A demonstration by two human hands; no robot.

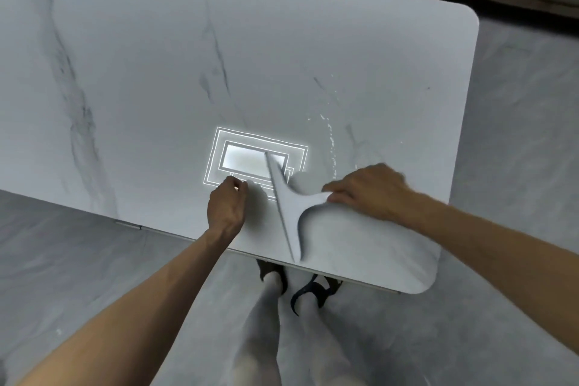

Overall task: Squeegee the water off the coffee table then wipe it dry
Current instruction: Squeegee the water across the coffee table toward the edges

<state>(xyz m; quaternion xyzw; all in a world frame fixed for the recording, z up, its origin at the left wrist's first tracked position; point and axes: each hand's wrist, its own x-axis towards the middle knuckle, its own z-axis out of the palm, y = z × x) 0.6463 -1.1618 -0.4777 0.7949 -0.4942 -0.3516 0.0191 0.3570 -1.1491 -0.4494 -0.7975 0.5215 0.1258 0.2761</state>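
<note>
Squeegee between hands (handle in right)

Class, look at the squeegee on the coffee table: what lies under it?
The squeegee lies across the marble tabletop, its blade tip covering part of a bright rectangular light reflection. The right hand hides the handle's end; any water beneath the blade cannot be seen.

One squeegee, one coffee table, two hands.
</note>
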